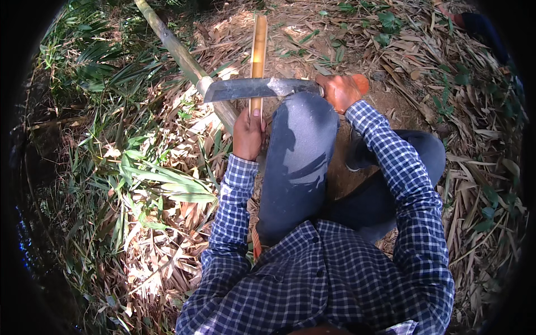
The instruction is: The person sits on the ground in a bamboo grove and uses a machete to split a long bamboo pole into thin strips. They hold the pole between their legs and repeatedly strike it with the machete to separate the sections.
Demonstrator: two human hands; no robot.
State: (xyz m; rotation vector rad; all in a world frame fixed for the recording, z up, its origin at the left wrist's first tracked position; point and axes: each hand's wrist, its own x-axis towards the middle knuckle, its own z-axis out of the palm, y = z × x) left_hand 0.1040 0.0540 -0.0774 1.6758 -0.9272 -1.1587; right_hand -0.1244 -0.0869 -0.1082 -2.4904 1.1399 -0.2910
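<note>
My left hand [248, 135] is closed around the near end of a split bamboo strip [258, 47], its pale hollow side facing up. The strip points away from me. In my right hand [339, 92] is the orange handle of a machete [245, 89], its end showing past my fist. The broad dark blade lies crosswise over the strip, just beyond my left hand, its tip toward the left. Whether the edge touches the strip or passes just above it, I cannot tell. My raised knee [304, 120] is beneath the blade near the handle.
A long bamboo pole [173, 47] slants from the far left down to beside my left hand, under the blade's tip. Dry leaves [167, 251] litter the ground, with green bamboo leaves [173, 184] at left. Part of another person's dark-clothed limb [483, 33] shows at the far right.
</note>
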